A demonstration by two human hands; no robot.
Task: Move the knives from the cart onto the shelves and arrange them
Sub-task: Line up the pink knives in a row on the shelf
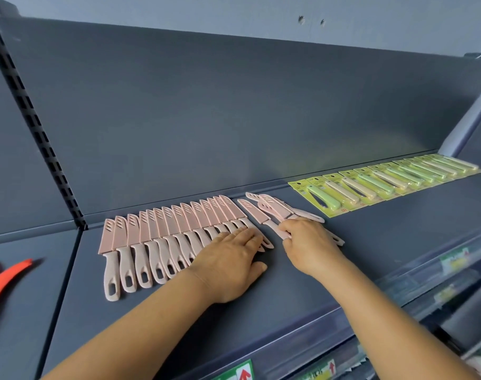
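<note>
A long overlapping row of pink sheathed knives (162, 237) lies on the dark grey shelf (288, 272), handles toward me. My left hand (231, 259) rests flat with spread fingers on the handles at the row's right end. Just right of the row, one pink knife (254, 212) lies slanted, and my right hand (305, 239) pinches its handle. Behind that hand sits a loose pile of several more pink knives (277, 205), partly hidden by it. The cart is out of view.
A row of green and cream folding knives on yellow-green cards (384, 185) fills the shelf's right part. Orange-red tools (6, 275) lie on the neighbouring shelf at the left. Price labels (453, 260) run along the front edge, with lower shelves beneath.
</note>
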